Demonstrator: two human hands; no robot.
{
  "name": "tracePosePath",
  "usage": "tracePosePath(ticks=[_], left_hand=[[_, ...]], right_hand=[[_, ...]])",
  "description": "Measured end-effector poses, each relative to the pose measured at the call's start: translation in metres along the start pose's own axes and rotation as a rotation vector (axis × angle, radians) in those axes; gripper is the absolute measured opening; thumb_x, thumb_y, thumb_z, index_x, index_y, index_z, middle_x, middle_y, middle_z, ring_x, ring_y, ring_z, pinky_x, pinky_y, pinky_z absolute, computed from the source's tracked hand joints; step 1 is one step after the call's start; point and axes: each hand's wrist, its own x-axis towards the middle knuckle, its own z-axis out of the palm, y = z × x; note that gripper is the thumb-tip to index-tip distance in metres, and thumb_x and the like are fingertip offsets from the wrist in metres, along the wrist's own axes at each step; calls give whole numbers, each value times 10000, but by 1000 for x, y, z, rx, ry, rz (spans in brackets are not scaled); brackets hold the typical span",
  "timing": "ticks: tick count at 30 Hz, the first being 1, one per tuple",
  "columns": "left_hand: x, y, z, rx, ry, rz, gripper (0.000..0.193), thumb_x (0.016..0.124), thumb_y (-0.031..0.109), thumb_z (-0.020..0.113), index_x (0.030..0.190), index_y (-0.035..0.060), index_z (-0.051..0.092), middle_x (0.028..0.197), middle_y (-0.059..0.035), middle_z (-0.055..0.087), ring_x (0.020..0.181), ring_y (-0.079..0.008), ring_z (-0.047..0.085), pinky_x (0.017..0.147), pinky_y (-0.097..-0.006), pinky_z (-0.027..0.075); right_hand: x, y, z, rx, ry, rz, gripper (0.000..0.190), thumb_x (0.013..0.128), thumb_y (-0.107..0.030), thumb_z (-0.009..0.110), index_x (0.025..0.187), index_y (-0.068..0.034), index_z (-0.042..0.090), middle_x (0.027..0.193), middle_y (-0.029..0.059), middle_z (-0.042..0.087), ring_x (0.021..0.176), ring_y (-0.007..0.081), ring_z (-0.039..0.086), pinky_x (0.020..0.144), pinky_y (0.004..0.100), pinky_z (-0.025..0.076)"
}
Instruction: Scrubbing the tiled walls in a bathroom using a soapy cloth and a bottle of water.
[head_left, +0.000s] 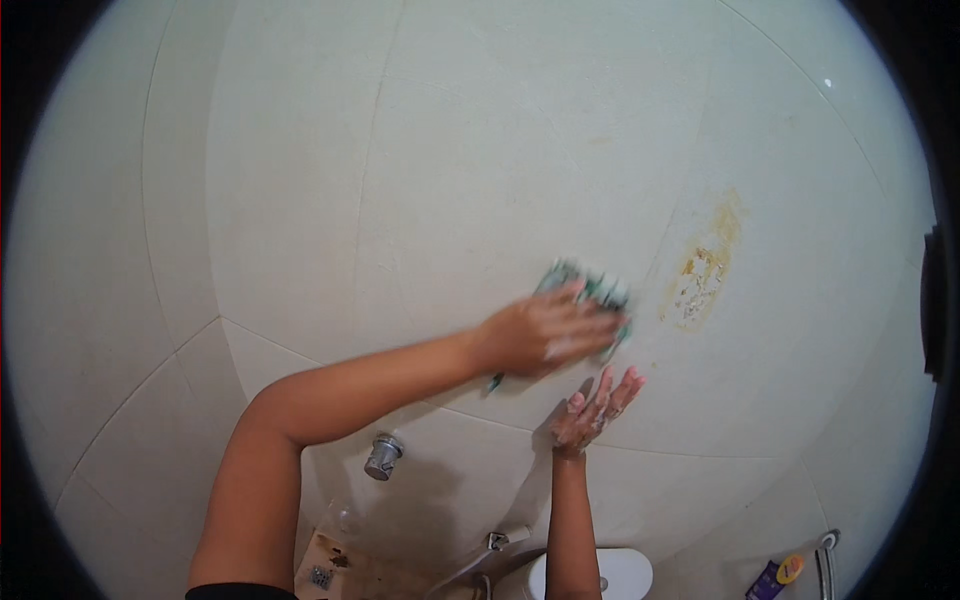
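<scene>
My left hand (551, 330) presses a green and white cloth (592, 289) flat against a pale tiled wall (465, 187); hand and cloth are blurred. A bit of the cloth shows below the wrist. Below and to the right of it, my right hand (592, 416) is raised near the wall with its fingers apart and white foam on the skin. It holds nothing. Right of the cloth, the wall has a yellow-brown stained, flaking patch (701, 289).
A metal tap fitting (384, 456) juts from the lower wall. Below are a white toilet cistern (630, 574), a small valve (496, 541) with a hose, and a floor drain (322, 576). At lower right, a purple bottle (766, 581) is near a metal bar (827, 562).
</scene>
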Motion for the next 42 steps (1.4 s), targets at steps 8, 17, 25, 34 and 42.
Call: tracePosePath(ticks=[8,17,25,34,42], left_hand=[[-80,-92,-128,631,249,-564,394,833,131,508,1222,70,504,1335,-146,413,1258,-280,365,1054,-493,198],[-63,-62,-52,456,515,-858,543,863,349,503,1304,49,401,1364,-143,367,1308,-316,254,1047,-523,137],[-141,36,-14,340,65,-540,415,756,269,637,1137,121,566,1341,-86,424,1221,-254,418,1051,-478,200],[-276,-79,-190,762,657,-1224,464,928,268,419,1308,5,366,1371,-197,325,1275,-327,298,1035,-377,253],[-279,-100,-159,710,1061,-1403,512,929,330,406,1312,-5,351,1388,-212,275,1286,-332,269,1045,-396,231]], right_hand=[[-6,0,0,-74,-81,-45,462,919,-277,352,1294,-12,407,1427,194,220,1342,373,117,1074,490,47],[-1,1,5,-145,-140,1,467,928,-306,335,1293,-26,418,1420,179,253,1342,359,130,1074,486,54],[0,9,-3,-185,-89,-52,494,942,-353,278,1302,-40,406,1403,172,291,1325,364,182,1058,493,150],[-2,-3,4,-226,-173,2,495,944,-385,257,1331,-102,381,1437,102,255,1346,323,149,1070,494,69],[0,0,2,-231,-223,16,494,932,-363,302,1345,-95,352,1440,122,243,1346,323,157,1072,489,52]])
